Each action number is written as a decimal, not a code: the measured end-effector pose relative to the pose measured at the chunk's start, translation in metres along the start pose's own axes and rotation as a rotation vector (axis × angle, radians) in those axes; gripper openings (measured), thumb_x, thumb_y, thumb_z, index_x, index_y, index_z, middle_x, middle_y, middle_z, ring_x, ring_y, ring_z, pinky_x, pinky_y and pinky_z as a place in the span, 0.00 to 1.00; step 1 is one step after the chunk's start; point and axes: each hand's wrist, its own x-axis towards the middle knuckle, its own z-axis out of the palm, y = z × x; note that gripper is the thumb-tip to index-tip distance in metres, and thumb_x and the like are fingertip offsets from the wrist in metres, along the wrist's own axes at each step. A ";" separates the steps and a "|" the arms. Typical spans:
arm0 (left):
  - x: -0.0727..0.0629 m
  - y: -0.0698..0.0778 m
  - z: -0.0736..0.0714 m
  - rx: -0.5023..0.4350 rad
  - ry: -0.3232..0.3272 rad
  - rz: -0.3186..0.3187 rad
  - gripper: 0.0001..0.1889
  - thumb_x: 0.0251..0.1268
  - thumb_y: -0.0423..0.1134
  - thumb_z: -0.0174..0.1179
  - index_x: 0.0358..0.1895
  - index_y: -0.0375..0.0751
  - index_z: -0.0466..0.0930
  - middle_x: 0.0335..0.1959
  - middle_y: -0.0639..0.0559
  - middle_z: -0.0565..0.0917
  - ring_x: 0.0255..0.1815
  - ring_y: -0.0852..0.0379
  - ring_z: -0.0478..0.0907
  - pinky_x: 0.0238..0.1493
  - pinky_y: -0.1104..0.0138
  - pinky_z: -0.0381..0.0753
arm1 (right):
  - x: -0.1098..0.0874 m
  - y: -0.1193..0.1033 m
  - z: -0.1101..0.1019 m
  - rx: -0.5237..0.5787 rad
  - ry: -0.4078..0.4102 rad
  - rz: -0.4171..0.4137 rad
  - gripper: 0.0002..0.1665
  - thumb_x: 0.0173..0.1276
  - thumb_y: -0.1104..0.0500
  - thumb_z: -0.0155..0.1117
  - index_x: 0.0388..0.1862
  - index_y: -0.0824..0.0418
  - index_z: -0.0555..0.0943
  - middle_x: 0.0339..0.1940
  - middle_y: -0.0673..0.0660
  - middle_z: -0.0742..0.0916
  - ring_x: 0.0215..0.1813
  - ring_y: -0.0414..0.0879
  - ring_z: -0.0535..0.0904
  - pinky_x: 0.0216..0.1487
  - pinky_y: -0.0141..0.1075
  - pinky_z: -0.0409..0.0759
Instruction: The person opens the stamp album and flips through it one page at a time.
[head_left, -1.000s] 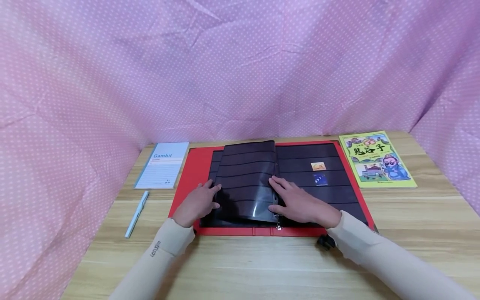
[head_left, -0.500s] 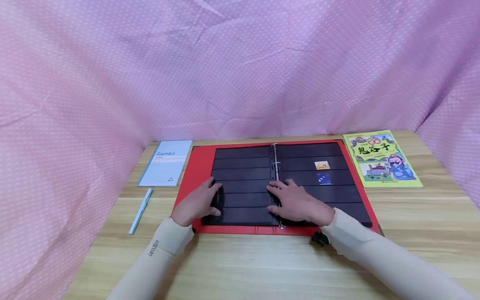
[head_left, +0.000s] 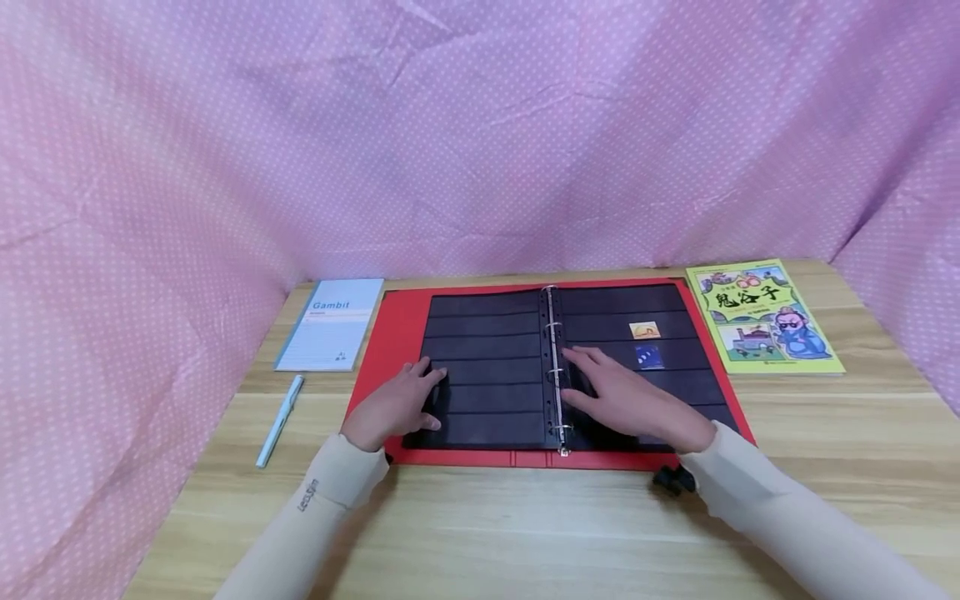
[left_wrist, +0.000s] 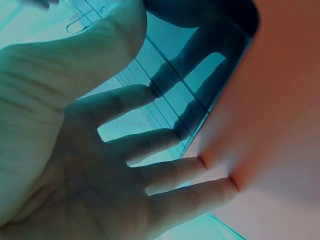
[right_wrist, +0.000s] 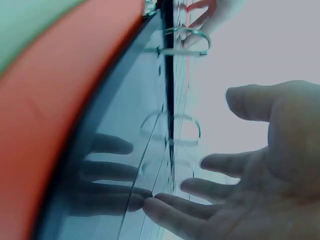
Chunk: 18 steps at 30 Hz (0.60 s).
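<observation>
A red ring binder [head_left: 392, 325] lies spread flat on the wooden table, with black pocket pages on both sides of its metal rings [head_left: 556, 367]. My left hand [head_left: 397, 406] rests at the outer edge of the left page [head_left: 487, 400]; in the left wrist view, its spread fingers touch the page and red cover. Over the right page [head_left: 615, 302], beside the rings, my right hand [head_left: 630, 400] has its fingers extended. Its little finger [right_wrist: 165, 212] appears to touch the page in the right wrist view. Two small stamp-like pieces, one orange [head_left: 643, 331] and one blue [head_left: 649, 357], sit on the right page.
Left of the binder lie a pale blue notebook [head_left: 330, 325] marked "Gambit" and a light blue pen [head_left: 280, 421]. A yellow illustrated book [head_left: 765, 317] lies to the right. Behind the table [head_left: 480, 533] hangs a pink dotted cloth [head_left: 480, 133].
A black page, raised and curved one second ago, now lies flat on the left side. My right hand has moved off the rings to the right; the left hand stays nearly in place.
</observation>
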 end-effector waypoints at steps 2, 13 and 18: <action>0.000 0.001 0.001 0.009 0.001 0.006 0.43 0.49 0.45 0.73 0.71 0.46 0.63 0.73 0.38 0.55 0.71 0.36 0.51 0.59 0.47 0.69 | -0.013 0.010 -0.002 -0.032 0.010 0.024 0.40 0.69 0.41 0.54 0.74 0.57 0.59 0.73 0.62 0.62 0.70 0.61 0.59 0.63 0.59 0.61; -0.002 0.004 0.002 0.009 0.005 0.003 0.43 0.50 0.44 0.72 0.71 0.43 0.62 0.72 0.36 0.55 0.71 0.34 0.50 0.56 0.47 0.71 | -0.082 0.065 -0.022 -0.109 0.045 0.175 0.38 0.69 0.41 0.56 0.64 0.70 0.70 0.67 0.73 0.67 0.66 0.70 0.60 0.58 0.64 0.62; -0.002 0.004 0.002 -0.003 0.008 -0.012 0.43 0.50 0.44 0.72 0.71 0.45 0.62 0.73 0.37 0.54 0.71 0.35 0.49 0.56 0.47 0.71 | -0.097 0.080 -0.026 -0.116 0.056 0.238 0.41 0.69 0.39 0.54 0.62 0.74 0.70 0.64 0.77 0.67 0.63 0.74 0.60 0.57 0.66 0.61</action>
